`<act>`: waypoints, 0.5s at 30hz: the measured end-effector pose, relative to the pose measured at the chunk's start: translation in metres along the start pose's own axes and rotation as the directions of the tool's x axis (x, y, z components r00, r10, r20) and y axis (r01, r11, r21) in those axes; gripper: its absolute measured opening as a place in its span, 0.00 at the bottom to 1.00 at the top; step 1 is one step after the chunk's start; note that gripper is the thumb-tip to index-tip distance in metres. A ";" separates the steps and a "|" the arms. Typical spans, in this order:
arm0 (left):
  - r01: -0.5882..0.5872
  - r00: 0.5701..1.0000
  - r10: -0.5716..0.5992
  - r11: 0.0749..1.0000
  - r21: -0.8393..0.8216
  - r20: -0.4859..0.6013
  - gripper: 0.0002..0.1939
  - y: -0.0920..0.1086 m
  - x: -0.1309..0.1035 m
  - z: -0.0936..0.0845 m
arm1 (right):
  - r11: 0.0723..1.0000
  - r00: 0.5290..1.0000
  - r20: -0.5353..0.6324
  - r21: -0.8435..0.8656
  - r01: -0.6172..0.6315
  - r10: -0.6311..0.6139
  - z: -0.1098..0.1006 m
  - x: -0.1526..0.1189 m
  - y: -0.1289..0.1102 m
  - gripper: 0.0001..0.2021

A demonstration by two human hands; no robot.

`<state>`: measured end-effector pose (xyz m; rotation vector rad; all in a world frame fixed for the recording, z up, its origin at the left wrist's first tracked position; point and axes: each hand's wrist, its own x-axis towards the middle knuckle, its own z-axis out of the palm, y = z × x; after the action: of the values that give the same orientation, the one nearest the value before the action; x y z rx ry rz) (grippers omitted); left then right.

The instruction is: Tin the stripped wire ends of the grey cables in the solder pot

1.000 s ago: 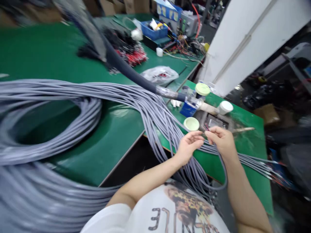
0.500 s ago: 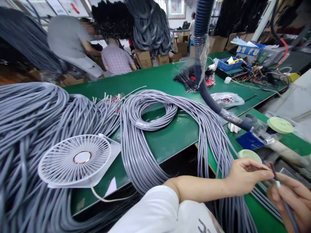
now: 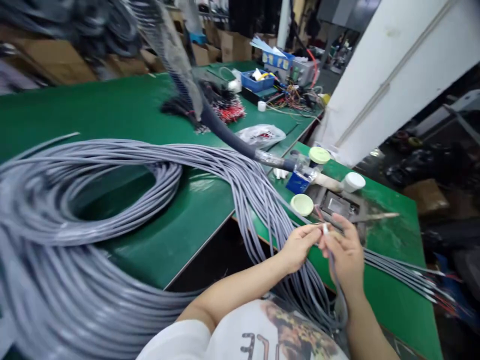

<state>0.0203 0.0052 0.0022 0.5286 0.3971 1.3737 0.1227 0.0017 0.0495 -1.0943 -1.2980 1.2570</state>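
My right hand [image 3: 347, 257] grips a grey cable [image 3: 333, 272] just below its white stripped end [image 3: 325, 229]. With thumb and fingers pinched, my left hand [image 3: 300, 246] meets that end; it seems to hold the thin wires there, though they are mostly hidden and blurred. Below my right hand the cable loops down toward my shirt. A thick bundle of grey cables [image 3: 251, 187] passes under my forearms and over the table edge. More of the cables lie to the right, their stripped ends [image 3: 437, 290] showing white sleeves and red wires.
A big cable coil [image 3: 165, 200] lies on the green table [image 3: 210, 207]. Beyond my hands are a soldering pot [image 3: 339, 202], a pale green lid [image 3: 302, 205], a white jar [image 3: 353, 182] and a blue box [image 3: 298, 182]. A ribbed hose [image 3: 228, 137] hangs across the view.
The view has swung right, bringing the work corner and both hands nearer the middle. The white fan and the co-workers have left the view. Both hands stay at the cable end.
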 end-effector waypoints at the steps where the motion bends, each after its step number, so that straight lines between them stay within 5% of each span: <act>1: 0.058 0.997 -0.057 0.998 -0.017 0.044 0.23 -0.002 -0.001 0.000 | 1.000 1.000 0.004 -0.014 -0.016 0.016 0.000 -0.002 0.002 0.25; 4: 0.124 0.986 -0.123 0.992 0.000 0.110 0.22 -0.002 -0.005 0.003 | 0.990 0.999 0.031 -0.135 -0.035 0.040 -0.007 -0.007 0.005 0.23; 9: 0.029 0.996 -0.048 0.970 0.241 0.074 0.21 0.009 -0.011 0.006 | 0.865 0.998 0.020 -0.497 0.064 -0.063 -0.035 0.002 -0.005 0.09; 15: 0.007 0.967 -0.134 0.862 0.507 0.215 0.21 0.015 -0.021 0.010 | 0.929 0.955 0.291 -0.367 0.053 0.060 -0.053 0.029 -0.018 0.10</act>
<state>0.0106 -0.0147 0.0185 1.0952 0.5726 1.1086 0.1727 0.0350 0.0682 -1.1973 -1.8217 1.2422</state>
